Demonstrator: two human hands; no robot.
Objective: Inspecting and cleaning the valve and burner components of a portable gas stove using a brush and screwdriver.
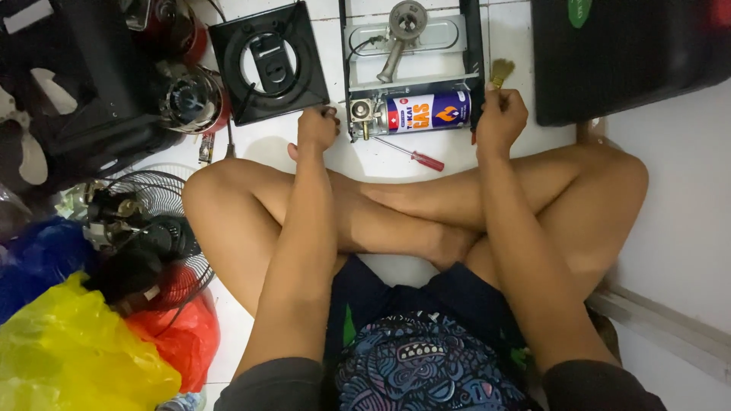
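Observation:
I sit cross-legged on a white tiled floor before an opened portable gas stove (pixel 411 46) with a burner at its centre. A blue and white gas canister (pixel 426 112) lies in its front compartment beside the metal regulator (pixel 362 113). My left hand (pixel 317 128) is closed and rests by the stove's left front corner, close to the regulator. My right hand (pixel 499 116) grips a small paintbrush (pixel 500 72), bristles up, at the stove's right edge. A red-handled screwdriver (pixel 411 154) lies on the floor between my hands.
The black stove top plate (pixel 268 61) lies left of the stove. A black case (pixel 624 53) sits at the right. Dismantled fan parts and a wire fan guard (pixel 152 221), red appliances (pixel 186 95), and yellow, blue and red plastic bags (pixel 76 350) crowd the left.

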